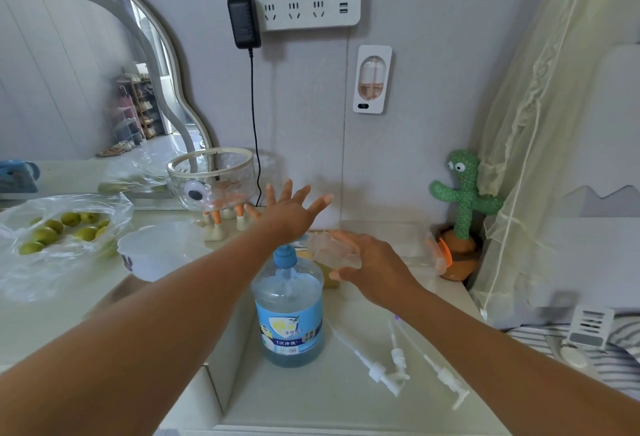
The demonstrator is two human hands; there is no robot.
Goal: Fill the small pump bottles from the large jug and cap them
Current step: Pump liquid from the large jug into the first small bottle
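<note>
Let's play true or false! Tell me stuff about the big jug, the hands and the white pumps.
1. The big jug has its blue cap on. True.
2. The right hand holds a small clear bottle. True.
3. The left hand is a fist. False: its fingers are spread wide.
4. The white pumps are screwed onto bottles. False: they lie loose on the table, right of the jug.

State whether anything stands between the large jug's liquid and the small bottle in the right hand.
Yes: the blue cap closes the large jug. The right hand holds the small bottle tilted beside it.
</note>
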